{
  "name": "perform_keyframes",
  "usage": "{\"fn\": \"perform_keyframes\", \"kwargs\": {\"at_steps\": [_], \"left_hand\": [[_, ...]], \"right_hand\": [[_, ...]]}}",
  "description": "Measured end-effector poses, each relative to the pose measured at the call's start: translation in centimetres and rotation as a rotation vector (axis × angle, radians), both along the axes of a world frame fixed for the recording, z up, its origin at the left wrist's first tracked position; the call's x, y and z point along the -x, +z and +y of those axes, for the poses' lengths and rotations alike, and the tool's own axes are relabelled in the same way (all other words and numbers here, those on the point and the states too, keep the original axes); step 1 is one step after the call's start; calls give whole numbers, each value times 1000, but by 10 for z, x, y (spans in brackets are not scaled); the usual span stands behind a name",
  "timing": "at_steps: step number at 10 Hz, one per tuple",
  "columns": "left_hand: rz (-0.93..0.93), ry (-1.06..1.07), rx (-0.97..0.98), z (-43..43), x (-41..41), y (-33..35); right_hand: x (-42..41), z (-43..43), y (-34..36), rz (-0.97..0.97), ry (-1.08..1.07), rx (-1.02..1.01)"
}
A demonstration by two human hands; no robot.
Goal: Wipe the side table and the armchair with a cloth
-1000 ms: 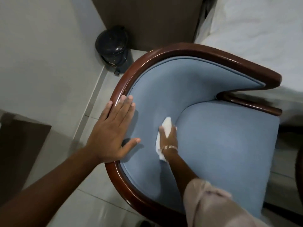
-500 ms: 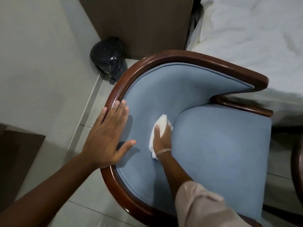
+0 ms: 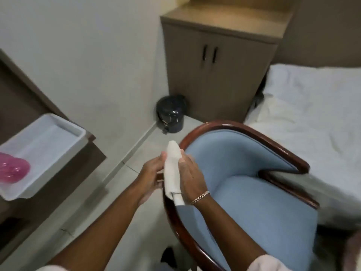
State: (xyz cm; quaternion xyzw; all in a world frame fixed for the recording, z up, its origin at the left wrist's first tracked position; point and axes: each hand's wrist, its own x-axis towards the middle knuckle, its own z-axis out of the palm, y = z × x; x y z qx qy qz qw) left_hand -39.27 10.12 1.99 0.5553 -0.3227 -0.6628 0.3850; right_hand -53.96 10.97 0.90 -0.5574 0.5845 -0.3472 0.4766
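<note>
Both hands hold the cloth (image 3: 172,171) above the armchair (image 3: 244,192) rim: left hand (image 3: 151,177) and right hand (image 3: 192,177) each close a grip on it. Refold to a clean face, then wipe the wooden rim in steady strokes

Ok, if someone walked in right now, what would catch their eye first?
Probably the white cloth held between the left hand and right hand, just over the armchair with its blue padding and glossy dark wood rim. Next, the pink object on the white tray at far left.
</note>
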Motion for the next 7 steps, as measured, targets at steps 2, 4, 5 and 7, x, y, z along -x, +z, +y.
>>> {"fn": "perform_keyframes", "kwargs": {"at_steps": [2,4,5,7], "left_hand": [[222,493,161,-9,-137,27],[201,850,177,-41,-295,15],[-53,1005,31,-65,-345,2],[-660,832,-239,-96,-378,-30]], "right_hand": [[-128,-68,52,-150,268,-3],[-306,-137,34,-143,328,-88],[-377,-163,23,68,327,95],[-424,-187,-6,359,544,171]]}}
